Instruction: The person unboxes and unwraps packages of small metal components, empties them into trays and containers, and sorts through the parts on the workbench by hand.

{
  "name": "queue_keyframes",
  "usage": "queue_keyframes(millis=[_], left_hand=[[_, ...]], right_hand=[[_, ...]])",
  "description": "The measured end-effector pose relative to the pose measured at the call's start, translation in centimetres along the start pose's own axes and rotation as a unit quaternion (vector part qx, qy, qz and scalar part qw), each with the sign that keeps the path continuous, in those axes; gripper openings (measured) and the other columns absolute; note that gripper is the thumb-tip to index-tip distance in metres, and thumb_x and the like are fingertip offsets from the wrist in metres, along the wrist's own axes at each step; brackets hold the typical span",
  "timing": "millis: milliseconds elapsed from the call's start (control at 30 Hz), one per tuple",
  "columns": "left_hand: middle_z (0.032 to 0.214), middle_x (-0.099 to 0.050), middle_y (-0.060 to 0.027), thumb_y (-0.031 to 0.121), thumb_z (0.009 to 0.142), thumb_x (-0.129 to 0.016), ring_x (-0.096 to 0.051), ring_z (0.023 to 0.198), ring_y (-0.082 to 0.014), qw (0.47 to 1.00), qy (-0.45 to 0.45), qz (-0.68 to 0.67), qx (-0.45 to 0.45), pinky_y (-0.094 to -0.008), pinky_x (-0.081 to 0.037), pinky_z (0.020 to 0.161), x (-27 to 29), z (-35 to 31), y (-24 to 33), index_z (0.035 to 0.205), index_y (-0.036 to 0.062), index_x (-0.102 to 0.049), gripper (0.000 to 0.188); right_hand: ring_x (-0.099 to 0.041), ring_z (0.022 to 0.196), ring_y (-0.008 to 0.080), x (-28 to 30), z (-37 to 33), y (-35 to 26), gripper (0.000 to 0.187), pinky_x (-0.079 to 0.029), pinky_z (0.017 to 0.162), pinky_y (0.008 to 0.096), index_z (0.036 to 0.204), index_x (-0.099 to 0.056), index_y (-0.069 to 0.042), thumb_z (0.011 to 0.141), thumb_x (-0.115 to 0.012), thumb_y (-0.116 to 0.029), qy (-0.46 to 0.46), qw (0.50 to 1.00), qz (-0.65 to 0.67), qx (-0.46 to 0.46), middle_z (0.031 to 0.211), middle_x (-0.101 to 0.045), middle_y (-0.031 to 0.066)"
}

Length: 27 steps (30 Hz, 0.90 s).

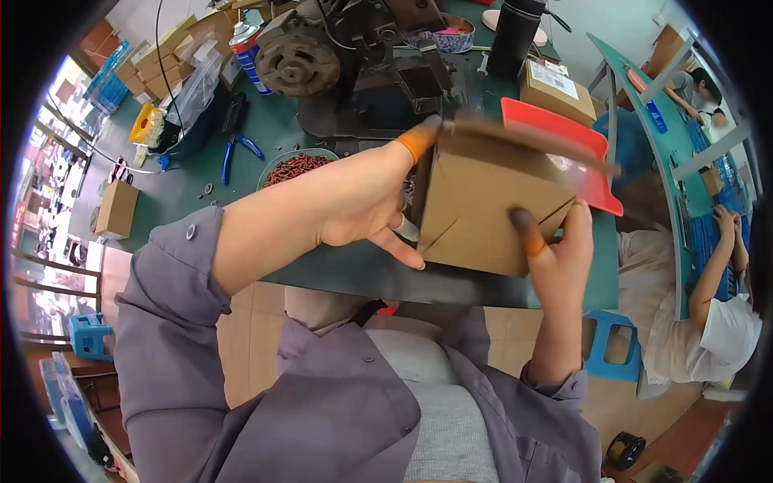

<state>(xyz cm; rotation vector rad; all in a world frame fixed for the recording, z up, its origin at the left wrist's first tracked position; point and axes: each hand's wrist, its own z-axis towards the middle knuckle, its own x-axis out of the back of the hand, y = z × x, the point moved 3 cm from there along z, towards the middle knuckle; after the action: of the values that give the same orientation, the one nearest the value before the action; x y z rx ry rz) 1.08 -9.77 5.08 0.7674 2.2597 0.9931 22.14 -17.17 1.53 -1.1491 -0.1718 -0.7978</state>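
Observation:
A brown cardboard box [491, 201] is held above the table's front edge, its lid flap raised and blurred along the far side. My right hand [560, 253] grips its right side, with the thumb, in an orange and dark finger cover, pressed on the near panel. At the box's left side is my left hand [366, 205], its fingers spread. Its orange-covered thumb reaches up to the far left corner by the flap, while a finger stretches toward the lower left corner. Under my left forearm, a clear bowl of small reddish-brown parts [298, 167] is partly hidden.
A dark machine [378, 72] stands behind the box. A red tray [600, 185] and a taped carton [555, 87] lie at the right. Blue-handled pliers [229, 153], a spray can [248, 56] and a bin are at the left. Another person works at the far-right bench.

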Motion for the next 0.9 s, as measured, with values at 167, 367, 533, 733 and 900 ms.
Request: queue_keyframes(millis=[167,367,533,733,900], left_hand=[[0.152,-0.011,-0.0211,0.070,0.088,-0.026,-0.014,0.138,-0.0441,0.996,-0.083,-0.019,-0.024,-0.0469,-0.055,0.080,-0.2,0.3,-1.2,0.148,0.0110,-0.015,0.084],[0.151,-0.008,-0.0246,0.070,0.088,-0.025,-0.010,0.139,-0.0439,0.999,-0.034,-0.014,-0.035,-0.0477,-0.055,0.080,-0.6,-1.0,-1.6,0.148,0.0099,-0.012,0.086],[0.150,-0.006,-0.0278,0.070,0.088,-0.026,-0.009,0.138,-0.0464,0.992,-0.111,-0.032,-0.053,-0.0497,-0.054,0.079,-0.7,-1.9,-1.7,0.148,0.0097,-0.013,0.086],[0.150,-0.005,-0.0294,0.054,0.095,-0.028,-0.008,0.137,-0.0495,0.987,-0.134,-0.060,-0.060,-0.0525,-0.053,0.082,-0.2,-1.8,-1.7,0.150,0.0209,-0.004,0.068],[0.140,-0.024,-0.0273,0.029,0.095,-0.027,-0.029,0.128,-0.0464,0.986,-0.132,-0.070,-0.073,-0.0525,-0.054,0.079,-0.1,-1.8,-1.2,0.150,0.0212,-0.009,0.058]], right_hand=[[-0.056,0.083,0.0254,0.3,1.2,0.1,0.039,-0.044,0.075,0.0311,0.096,-0.059,0.003,0.082,-0.071,-0.032,-0.001,0.996,-0.092,0.017,0.089,-0.057,0.0129],[-0.056,0.085,0.0248,0.8,0.4,-0.7,0.039,-0.043,0.077,0.0314,0.100,-0.060,0.003,0.084,-0.069,-0.032,-0.003,0.995,-0.094,0.028,0.092,-0.057,0.0125],[-0.056,0.087,0.0243,0.5,0.9,-0.3,0.038,-0.043,0.078,0.0309,0.101,-0.060,0.002,0.086,-0.067,-0.032,-0.008,0.997,-0.064,0.046,0.095,-0.059,0.0123],[-0.057,0.085,0.0191,1.7,0.8,-0.7,0.036,-0.044,0.077,0.0293,0.101,-0.060,0.001,0.088,-0.065,-0.032,-0.022,0.993,-0.108,0.037,0.089,-0.061,0.0089],[-0.056,0.085,0.0162,2.7,1.4,-1.6,0.034,-0.043,0.077,0.0279,0.101,-0.060,0.001,0.089,-0.063,-0.031,-0.019,0.992,-0.119,0.025,0.090,-0.061,0.0088]])
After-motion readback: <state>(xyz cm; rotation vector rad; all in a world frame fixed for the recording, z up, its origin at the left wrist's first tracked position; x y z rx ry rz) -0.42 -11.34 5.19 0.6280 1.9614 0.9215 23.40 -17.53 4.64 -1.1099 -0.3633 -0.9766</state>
